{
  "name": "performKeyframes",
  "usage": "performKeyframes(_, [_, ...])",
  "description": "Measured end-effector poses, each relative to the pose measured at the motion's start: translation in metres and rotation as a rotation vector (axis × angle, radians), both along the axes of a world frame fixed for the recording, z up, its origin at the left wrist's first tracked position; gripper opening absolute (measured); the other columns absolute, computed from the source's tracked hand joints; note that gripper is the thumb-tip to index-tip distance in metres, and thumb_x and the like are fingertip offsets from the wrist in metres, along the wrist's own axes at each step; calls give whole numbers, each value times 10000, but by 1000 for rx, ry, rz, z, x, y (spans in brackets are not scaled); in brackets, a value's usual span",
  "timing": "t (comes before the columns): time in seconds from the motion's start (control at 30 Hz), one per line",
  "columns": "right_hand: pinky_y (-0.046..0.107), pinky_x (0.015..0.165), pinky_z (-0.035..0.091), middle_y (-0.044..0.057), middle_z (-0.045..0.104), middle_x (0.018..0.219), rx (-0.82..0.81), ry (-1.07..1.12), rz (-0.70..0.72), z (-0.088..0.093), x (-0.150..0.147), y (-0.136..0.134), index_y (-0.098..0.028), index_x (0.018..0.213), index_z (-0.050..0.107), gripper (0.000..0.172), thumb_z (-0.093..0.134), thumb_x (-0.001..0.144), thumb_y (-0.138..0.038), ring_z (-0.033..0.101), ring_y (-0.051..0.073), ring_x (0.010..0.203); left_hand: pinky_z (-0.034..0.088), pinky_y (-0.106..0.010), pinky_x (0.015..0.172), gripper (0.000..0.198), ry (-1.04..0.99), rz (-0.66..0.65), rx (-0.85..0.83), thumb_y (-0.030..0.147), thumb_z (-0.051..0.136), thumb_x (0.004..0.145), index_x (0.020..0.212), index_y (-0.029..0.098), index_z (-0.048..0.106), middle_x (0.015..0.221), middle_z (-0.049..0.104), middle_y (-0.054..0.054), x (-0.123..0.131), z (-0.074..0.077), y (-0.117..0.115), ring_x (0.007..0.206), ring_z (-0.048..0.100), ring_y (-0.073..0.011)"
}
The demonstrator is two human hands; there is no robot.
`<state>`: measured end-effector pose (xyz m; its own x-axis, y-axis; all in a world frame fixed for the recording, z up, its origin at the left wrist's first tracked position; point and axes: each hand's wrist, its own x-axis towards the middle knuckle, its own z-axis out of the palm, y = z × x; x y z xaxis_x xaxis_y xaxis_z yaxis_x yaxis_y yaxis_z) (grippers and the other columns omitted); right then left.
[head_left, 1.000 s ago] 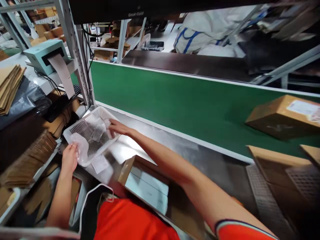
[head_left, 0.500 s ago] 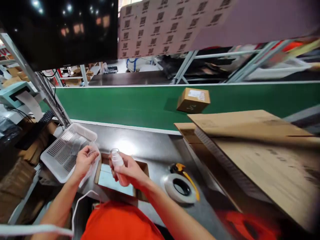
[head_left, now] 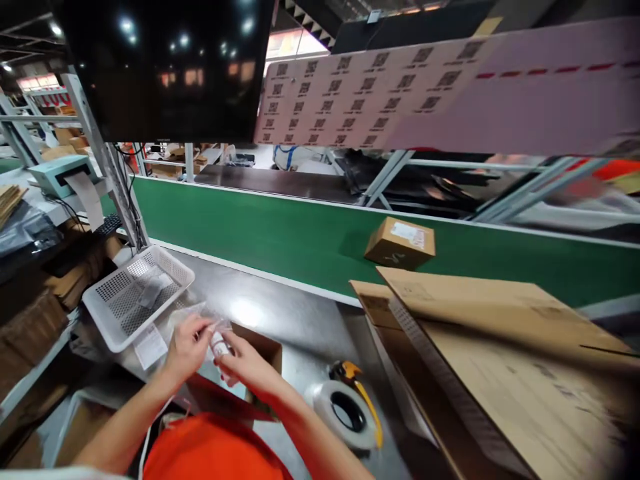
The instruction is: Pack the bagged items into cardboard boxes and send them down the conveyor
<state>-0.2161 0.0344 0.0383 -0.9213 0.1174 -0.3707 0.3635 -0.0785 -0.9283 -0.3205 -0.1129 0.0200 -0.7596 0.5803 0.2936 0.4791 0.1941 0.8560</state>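
Both my hands meet low at the centre left, over an open cardboard box [head_left: 260, 350]. My right hand [head_left: 243, 365] is closed round a small clear bottle [head_left: 219, 345] with a white cap. My left hand [head_left: 187, 347] pinches a clear plastic bag [head_left: 193, 315] right at the bottle's top. A white perforated basket [head_left: 137, 293] with another clear bag inside sits on the steel table just left of my hands. A small paper slip [head_left: 149, 347] lies in front of the basket.
A tape roll on a dispenser with a yellow handle [head_left: 347, 410] lies right of the box. Flat cardboard sheets [head_left: 500, 347] are stacked at right. A labelled carton [head_left: 400, 243] rides the green conveyor belt [head_left: 280, 227]. A label printer [head_left: 60, 177] stands far left.
My view lifted and swung right from the basket. My right hand brought a bottle out of the basket to the box; now both hands have closed together, bag at the bottle's top.
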Motion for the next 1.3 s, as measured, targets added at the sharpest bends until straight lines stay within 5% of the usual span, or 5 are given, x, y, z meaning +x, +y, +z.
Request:
performKeyframes(0.37, [221,405,384,-13,583,692,-279,234,-398,-12,-12,10,-205,766,659,291,761,755,-477,515,138,569,539,-308,703,344,401,-129,-106,276,468,1080,916,211,764,779,708,-69,19,23,25,732,666,-199])
performKeyframes(0.53, [294,764,584,44,729,974,-597,344,-226,-3,1,23,-229,1048,782,417,782,635,-280,652,190,862,524,-281,706,360,372,-113,-99,302,460,1093,982,191,784,815,735,-63,11,33,32,733,669,-173])
performKeyframes(0.87, [355,749,605,-9,678,826,-229,509,-123,-29,-5,14,-268,1449,640,607,751,940,-580,680,184,747,529,-300,733,437,200,-354,-81,349,454,1115,885,187,788,763,745,-49,-4,69,17,716,680,-173])
performKeyframes(1.07, [509,1102,558,117,612,1562,98,701,-35,-36,-11,0,-289,1487,636,599,755,939,-500,592,322,1388,561,-373,795,374,579,-94,-219,359,478,1101,1174,221,817,905,742,-88,-14,76,2,859,684,-245])
performKeyframes(1.3, [533,1071,593,47,769,1221,-397,569,-386,-55,-23,-32,-266,1250,704,701,939,691,-618,728,276,1098,368,-611,1254,280,863,-101,-178,312,581,1012,1154,356,818,1313,803,-44,-34,32,-6,1329,681,-348])
